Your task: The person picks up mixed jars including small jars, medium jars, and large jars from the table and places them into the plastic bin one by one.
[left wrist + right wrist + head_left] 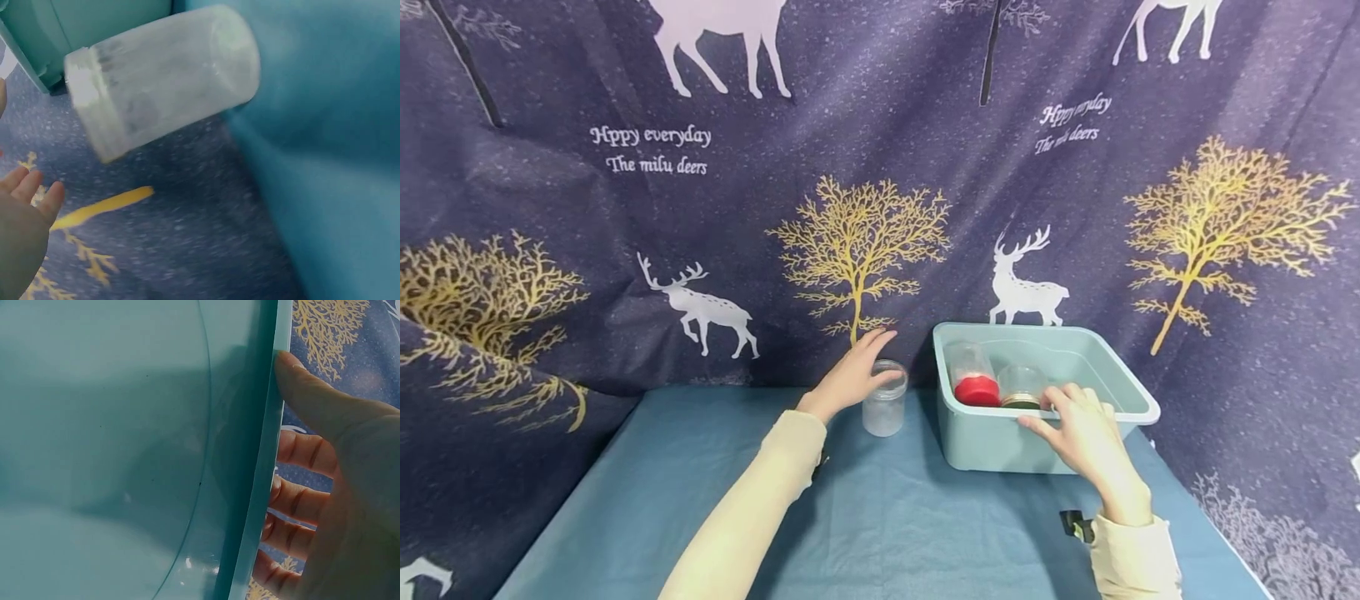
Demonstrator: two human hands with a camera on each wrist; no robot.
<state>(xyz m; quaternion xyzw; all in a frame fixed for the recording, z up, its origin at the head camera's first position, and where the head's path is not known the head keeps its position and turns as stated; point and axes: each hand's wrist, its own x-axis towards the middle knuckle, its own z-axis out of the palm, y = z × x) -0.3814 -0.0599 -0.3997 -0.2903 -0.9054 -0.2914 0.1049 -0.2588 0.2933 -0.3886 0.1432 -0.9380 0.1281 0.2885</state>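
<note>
A clear plastic jar (883,410) stands upright on the cloth-covered table, left of a pale green plastic bin (1000,446). My left hand (853,375) reaches beside its top, fingers extended and thumb across the upper part; contact cannot be made out. The jar's side (169,75) fills the upper part of the left wrist view. My right hand (1086,433) holds the bin's front rim, thumb outside and fingers curled over it. Inside the bin lie a clear jar with a red lid (977,391) and another clear jar (1021,382) with its gold-edged lid downward.
A blue cloth (880,517) covers the table. Close behind it hangs a dark blue curtain (850,125) with deer and tree prints. A small dark object (1072,523) shows beside the right cuff.
</note>
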